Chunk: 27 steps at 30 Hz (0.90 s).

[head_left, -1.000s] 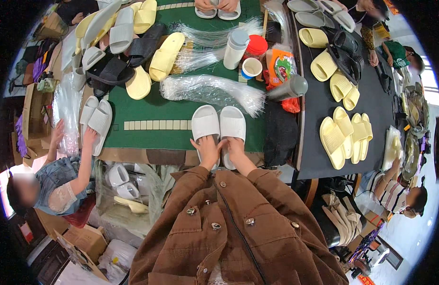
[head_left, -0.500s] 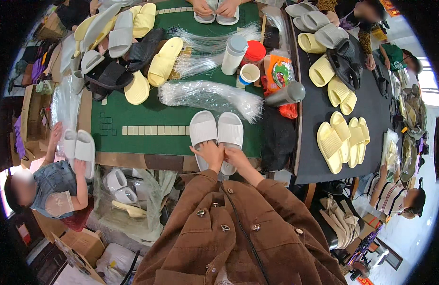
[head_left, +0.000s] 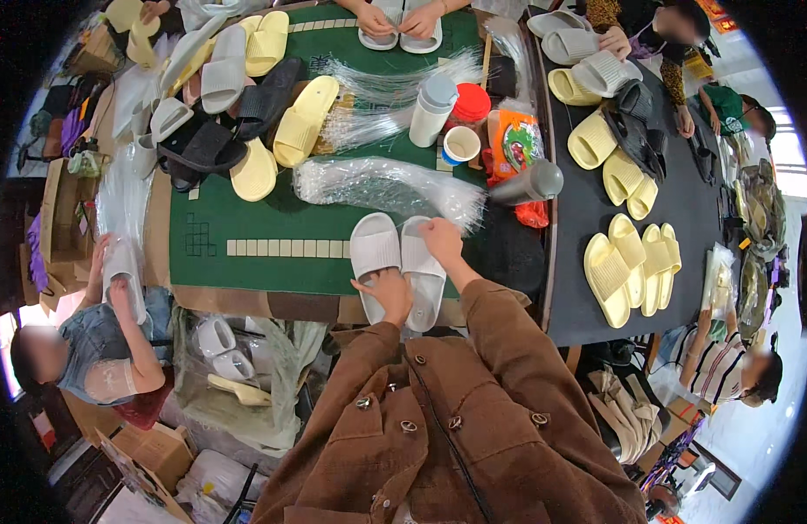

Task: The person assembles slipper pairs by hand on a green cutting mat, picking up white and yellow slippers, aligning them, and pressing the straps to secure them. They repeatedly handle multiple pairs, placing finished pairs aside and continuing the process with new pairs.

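Note:
A pair of light grey slippers lies side by side at the table's near edge, toes pointing away from me. On the left slipper (head_left: 375, 242), my left hand (head_left: 389, 293) grips near the strap's rear edge, its thumb out at the left side and its other fingers curled. My right hand (head_left: 442, 239) rests over the strap of the right slipper (head_left: 425, 293) with fingertips pressed together. Whatever they pinch is too small to make out. Just beyond lies a bundle of clear plastic fastener strands (head_left: 390, 187).
Yellow slippers (head_left: 306, 122) and black slippers (head_left: 203, 147) are heaped at left. A white bottle (head_left: 433, 109), paper cup (head_left: 460, 145), red-lidded jar (head_left: 472, 103) and grey tumbler (head_left: 530, 182) stand beyond. More slippers lie on the black table (head_left: 565, 301). Co-workers handle slippers around me.
My right hand has moved from between the slippers, forward and right onto the right slipper's strap. My left hand stays at the left slipper. At left, a co-worker's slippers have turned.

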Tool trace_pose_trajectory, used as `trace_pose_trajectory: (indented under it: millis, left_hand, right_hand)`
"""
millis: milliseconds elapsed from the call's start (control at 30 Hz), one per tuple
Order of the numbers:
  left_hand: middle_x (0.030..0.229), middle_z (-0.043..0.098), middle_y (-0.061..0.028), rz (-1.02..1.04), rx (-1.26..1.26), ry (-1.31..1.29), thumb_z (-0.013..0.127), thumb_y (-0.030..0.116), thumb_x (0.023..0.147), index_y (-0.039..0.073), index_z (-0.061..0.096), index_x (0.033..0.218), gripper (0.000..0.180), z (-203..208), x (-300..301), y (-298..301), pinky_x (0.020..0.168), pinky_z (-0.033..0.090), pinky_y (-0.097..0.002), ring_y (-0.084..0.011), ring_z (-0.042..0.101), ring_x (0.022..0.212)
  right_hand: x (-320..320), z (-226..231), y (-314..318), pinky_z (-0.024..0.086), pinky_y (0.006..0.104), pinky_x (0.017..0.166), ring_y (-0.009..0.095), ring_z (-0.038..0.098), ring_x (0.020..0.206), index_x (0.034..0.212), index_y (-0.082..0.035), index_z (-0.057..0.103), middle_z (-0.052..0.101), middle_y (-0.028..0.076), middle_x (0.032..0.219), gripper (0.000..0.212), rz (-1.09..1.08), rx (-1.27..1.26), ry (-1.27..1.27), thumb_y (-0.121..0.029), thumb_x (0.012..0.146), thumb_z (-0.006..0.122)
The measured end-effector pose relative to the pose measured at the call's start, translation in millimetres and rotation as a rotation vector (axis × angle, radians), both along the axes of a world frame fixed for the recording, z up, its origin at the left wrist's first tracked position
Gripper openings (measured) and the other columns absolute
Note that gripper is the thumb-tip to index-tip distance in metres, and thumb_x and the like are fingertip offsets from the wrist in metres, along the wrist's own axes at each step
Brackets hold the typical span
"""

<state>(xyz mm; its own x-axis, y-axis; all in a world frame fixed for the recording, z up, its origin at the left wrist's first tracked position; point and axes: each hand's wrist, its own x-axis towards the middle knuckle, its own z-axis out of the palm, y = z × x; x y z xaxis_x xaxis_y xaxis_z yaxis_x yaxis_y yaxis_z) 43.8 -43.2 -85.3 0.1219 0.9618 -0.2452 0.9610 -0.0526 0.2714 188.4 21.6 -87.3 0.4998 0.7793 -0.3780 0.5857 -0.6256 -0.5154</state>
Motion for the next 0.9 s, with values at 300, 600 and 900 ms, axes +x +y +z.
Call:
trace_pose_trajectory:
  millis: [300,600,900]
  left_hand:
    - [0.099,0.064,-0.0077,-0.034,-0.012,0.107,0.058,0.035,0.082,0.007,0.068,0.087,0.03,-12,-1,-2,0.094,-0.002,-0.0777,-0.0331,0.05,0.111]
    - [0.091,0.064,-0.0066,-0.091,0.045,0.078,0.056,0.033,0.083,0.008,0.066,0.081,0.027,-15,-13,-4,0.092,0.0,-0.0789,-0.0327,0.053,0.104]
    - [0.09,0.063,-0.0081,-0.108,0.076,0.008,0.054,0.03,0.083,0.007,0.065,0.078,0.026,-12,-18,-6,0.093,0.001,-0.0785,-0.0328,0.052,0.1]
  right_hand:
    - [-22,-3,12,0.049,0.0439,0.074,0.034,0.065,0.082,0.08,-0.016,0.071,0.068,0.014,0.086,0.02,-0.079,-0.109,0.002,-0.033,0.074,0.062]
    - [-34,-5,9,0.048,0.0435,0.068,0.035,0.064,0.076,0.08,-0.012,0.064,0.066,0.012,0.077,0.014,-0.061,0.044,0.069,-0.025,0.075,0.061]
    - [-39,3,8,0.048,0.0378,0.071,0.031,0.063,0.08,0.091,-0.005,0.065,0.065,0.015,0.085,0.015,0.221,0.449,0.225,-0.007,0.079,0.057]
